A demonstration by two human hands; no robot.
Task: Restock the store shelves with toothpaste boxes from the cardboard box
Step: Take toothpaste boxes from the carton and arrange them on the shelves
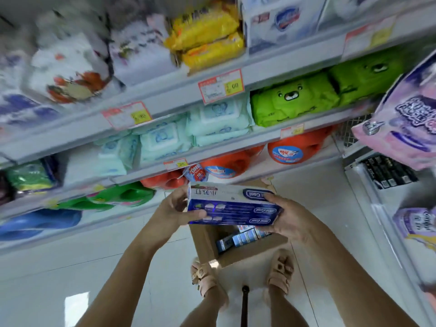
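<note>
White tiled floor [70, 267] lies open to the left of the fingers [271, 198], while stocked shelves [165, 100] crowd in just beyond them and a second rack [368, 208] closes the aisle on their right. The left hand [174, 208] and right hand [290, 218] each curl round one end of a toothpaste pack [233, 206] held in mid-air. Its long axis runs roughly level from hand to hand, blue printed face toward the camera. Below the fingers the open cardboard box [205, 241] stands on the floor, holding smaller toothpaste boxes [240, 239], just ahead of the person's sandalled feet [280, 272].

The white tiled floor [59, 267] carries the open cardboard box [250, 252] holding toothpaste boxes [238, 239].
</note>
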